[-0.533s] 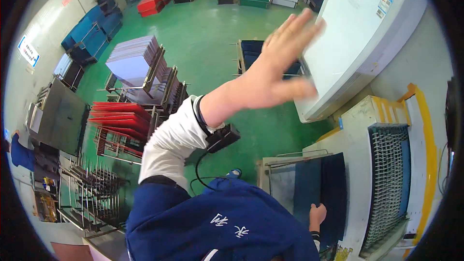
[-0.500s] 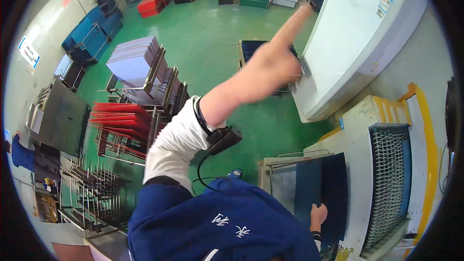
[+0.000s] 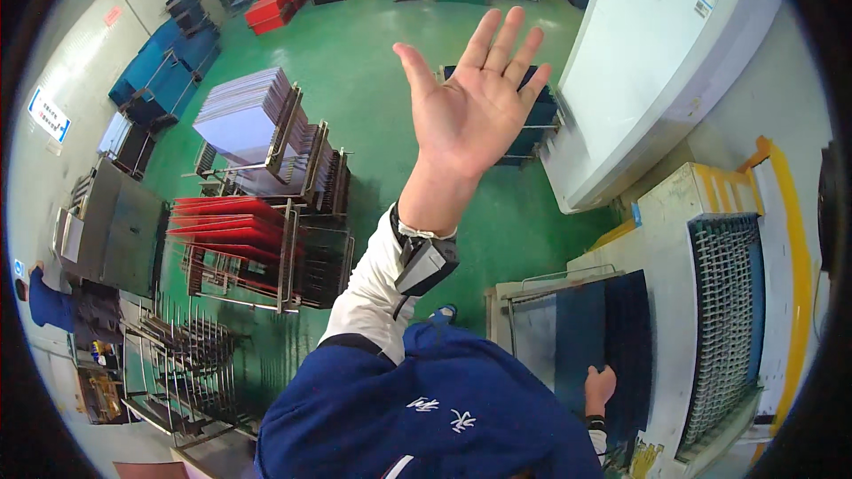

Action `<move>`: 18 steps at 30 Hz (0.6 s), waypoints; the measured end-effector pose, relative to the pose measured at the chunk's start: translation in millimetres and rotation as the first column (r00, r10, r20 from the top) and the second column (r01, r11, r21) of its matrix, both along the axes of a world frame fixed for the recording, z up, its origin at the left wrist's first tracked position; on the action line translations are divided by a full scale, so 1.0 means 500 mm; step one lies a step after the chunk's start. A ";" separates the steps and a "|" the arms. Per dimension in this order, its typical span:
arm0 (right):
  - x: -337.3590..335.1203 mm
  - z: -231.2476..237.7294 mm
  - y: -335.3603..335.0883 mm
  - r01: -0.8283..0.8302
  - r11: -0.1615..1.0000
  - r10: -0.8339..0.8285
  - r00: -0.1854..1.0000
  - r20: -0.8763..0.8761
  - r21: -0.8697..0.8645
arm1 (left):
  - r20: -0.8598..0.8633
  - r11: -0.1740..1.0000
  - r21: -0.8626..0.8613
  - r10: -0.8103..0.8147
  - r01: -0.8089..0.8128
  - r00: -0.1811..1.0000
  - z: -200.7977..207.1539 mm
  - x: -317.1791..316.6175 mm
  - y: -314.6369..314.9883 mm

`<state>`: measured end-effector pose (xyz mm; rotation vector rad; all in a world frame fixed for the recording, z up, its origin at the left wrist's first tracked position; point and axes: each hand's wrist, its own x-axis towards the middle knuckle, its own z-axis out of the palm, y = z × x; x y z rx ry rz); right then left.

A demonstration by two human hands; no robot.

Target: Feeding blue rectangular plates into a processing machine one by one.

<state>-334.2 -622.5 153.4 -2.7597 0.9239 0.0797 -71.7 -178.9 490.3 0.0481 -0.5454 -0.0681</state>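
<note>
My left hand [image 3: 470, 111] is raised in front of me, palm toward me and fingers spread, with nothing in it. A white sleeve covers its forearm, and a small black device [image 3: 426, 262] is strapped at the wrist. Low on the right, my right hand [image 3: 601, 388] has its fingers closed at the edge of a dark blue sheet [image 3: 628, 337]. That sheet stands upright beside a lighter blue one [image 3: 579, 333] at a pale machine's front [image 3: 519, 337]. The fingertips of the right hand are partly hidden.
Left of me stand racks with red sheets [image 3: 226, 226] and pale lilac sheets [image 3: 240, 115]. A bare metal rack [image 3: 182, 346] is nearer. A tall white cabinet [image 3: 639, 71] and a machine with a mesh-like conveyor [image 3: 723, 319] stand right. Another person [image 3: 51, 300] is far left.
My left hand has gone from pointing with one finger to a spread palm turned toward me, and has shifted left. My right hand stays at the dark blue sheet.
</note>
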 end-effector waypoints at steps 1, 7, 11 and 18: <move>-0.002 -0.009 -0.008 0.006 1.000 -0.006 1.000 -0.003 -0.002 | -0.003 1.000 -0.002 -0.006 0.006 1.000 -0.002 0.001 -0.001; 0.006 0.012 0.003 0.037 0.999 -0.036 0.997 -0.066 0.009 | -0.046 1.000 -0.015 0.019 -0.020 0.999 -0.021 0.010 0.004; 0.001 -0.003 0.011 0.016 1.000 -0.016 0.999 -0.037 0.009 | -0.217 0.998 -0.055 -0.004 -0.008 0.976 -0.041 0.012 0.027; -0.033 -0.040 0.031 -0.088 0.995 0.088 0.996 0.013 0.037 | -0.392 0.991 -0.125 -0.015 -0.037 0.920 -0.099 0.037 0.074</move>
